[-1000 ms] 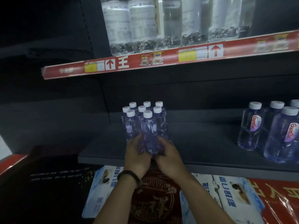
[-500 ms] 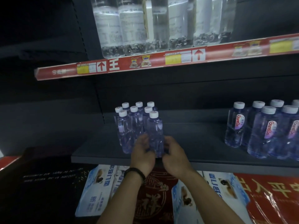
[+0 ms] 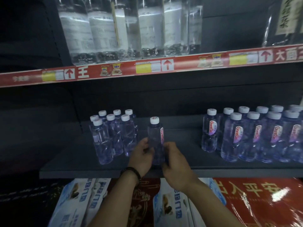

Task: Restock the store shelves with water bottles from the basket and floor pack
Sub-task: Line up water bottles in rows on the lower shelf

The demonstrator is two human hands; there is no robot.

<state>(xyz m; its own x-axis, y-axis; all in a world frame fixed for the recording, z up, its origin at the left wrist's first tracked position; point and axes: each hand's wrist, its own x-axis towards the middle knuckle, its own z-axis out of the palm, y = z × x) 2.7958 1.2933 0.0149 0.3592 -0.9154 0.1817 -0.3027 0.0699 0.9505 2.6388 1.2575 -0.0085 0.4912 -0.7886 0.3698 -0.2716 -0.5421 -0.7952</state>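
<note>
A small clear water bottle (image 3: pixel 156 136) with a white cap stands upright on the dark middle shelf (image 3: pixel 78 161), near its front edge. My left hand (image 3: pixel 142 157) and my right hand (image 3: pixel 174 163) grip its lower half from either side. To its left stands a tight cluster of several like bottles (image 3: pixel 111 135). Further right on the same shelf is a larger group of labelled bottles (image 3: pixel 252 136). A black band circles my left wrist.
The upper shelf with a red price strip (image 3: pixel 147 68) carries tall clear bottles (image 3: pixel 127 28). Below the middle shelf lie white and blue packs (image 3: pixel 77 200) and red wrapped packs (image 3: pixel 262 199). Bare shelf lies between the held bottle and the right group.
The bottle I hold has come away from the left cluster and shifted right along the shelf, both hands moving with it. The view has swung right, showing more of the right group.
</note>
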